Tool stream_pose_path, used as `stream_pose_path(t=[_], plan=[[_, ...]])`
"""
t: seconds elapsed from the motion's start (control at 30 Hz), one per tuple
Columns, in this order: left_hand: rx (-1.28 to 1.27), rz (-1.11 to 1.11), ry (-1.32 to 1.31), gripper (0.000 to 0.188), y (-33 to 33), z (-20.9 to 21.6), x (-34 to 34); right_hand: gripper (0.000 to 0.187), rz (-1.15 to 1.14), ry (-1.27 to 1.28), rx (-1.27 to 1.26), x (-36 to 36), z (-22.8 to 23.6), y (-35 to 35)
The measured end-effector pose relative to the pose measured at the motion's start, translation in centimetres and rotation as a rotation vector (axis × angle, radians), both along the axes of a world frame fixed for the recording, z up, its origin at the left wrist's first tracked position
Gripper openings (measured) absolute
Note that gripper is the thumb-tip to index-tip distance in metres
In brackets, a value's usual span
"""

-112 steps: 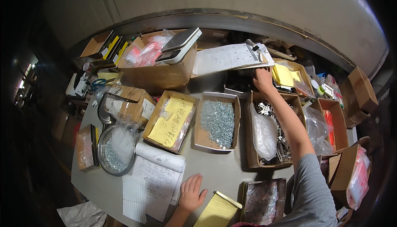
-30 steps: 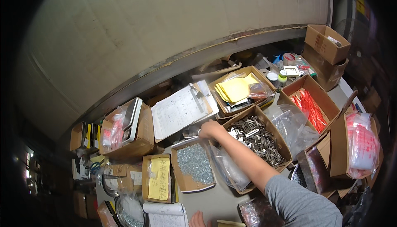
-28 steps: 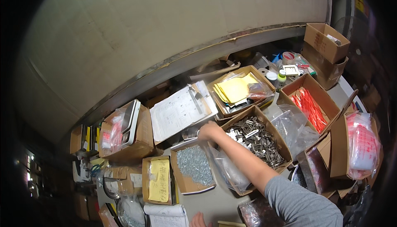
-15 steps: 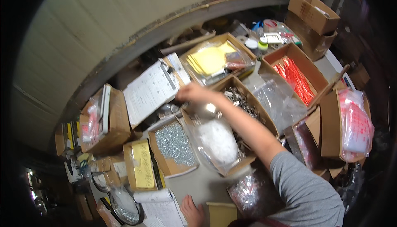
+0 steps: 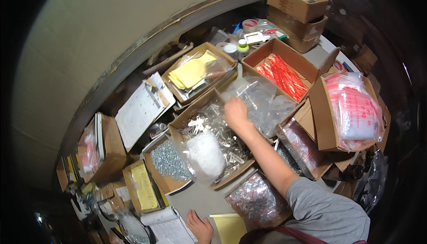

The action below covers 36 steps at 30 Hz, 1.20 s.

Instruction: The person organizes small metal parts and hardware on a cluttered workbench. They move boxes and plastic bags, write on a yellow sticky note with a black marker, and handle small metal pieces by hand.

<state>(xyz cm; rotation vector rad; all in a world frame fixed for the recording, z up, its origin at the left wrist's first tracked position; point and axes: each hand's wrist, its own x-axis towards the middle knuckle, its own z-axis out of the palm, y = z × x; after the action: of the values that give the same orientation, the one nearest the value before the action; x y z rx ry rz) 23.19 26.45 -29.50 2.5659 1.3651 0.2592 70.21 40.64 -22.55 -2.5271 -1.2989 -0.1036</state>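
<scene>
Here, right hand (image 5: 235,113) sits by crinkled plastic (image 5: 263,98), grip unclear; left hand (image 5: 201,229) lies unclenched

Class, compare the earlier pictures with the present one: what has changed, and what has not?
The right hand has moved rightward from beside the clipboard to the right edge of the box of metal parts, by the clear plastic bags; any grip is unclear. The view has turned too. The left hand stays near the notebook.

On grey table (image 5: 189,201): open cardboard box (image 5: 235,174) with metal parts (image 5: 235,155), notepad (image 5: 168,229), yellow paper (image 5: 230,229)
</scene>
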Motion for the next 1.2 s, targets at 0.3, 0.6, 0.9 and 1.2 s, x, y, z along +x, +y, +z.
stream_pose_path(t=[0.3, 0.6, 0.9, 1.2], plan=[[0.001, -0.015, 0.015, 0.063, 0.3, 0.2, 0.7, 0.02, -0.052, -0.105, -0.051, -6.9, 0.7, -2.1], [0.053, 0.032, -0.011, 0.062, -0.4, 0.2, 1.1, 0.039, -0.222, 0.224, 0.182, -2.1, -0.9, -10.6], [-0.123, 0.058, 0.052, 0.065, 0.1, -0.5, 0.5, 0.032, 0.08, 0.531, 0.276, -0.4, -5.8, -8.6], [-0.022, -0.008, 0.041, 0.062, 0.7, -1.6, -0.2, 0.035, 0.093, 0.687, 0.322, 0.1, -8.1, -6.9]])
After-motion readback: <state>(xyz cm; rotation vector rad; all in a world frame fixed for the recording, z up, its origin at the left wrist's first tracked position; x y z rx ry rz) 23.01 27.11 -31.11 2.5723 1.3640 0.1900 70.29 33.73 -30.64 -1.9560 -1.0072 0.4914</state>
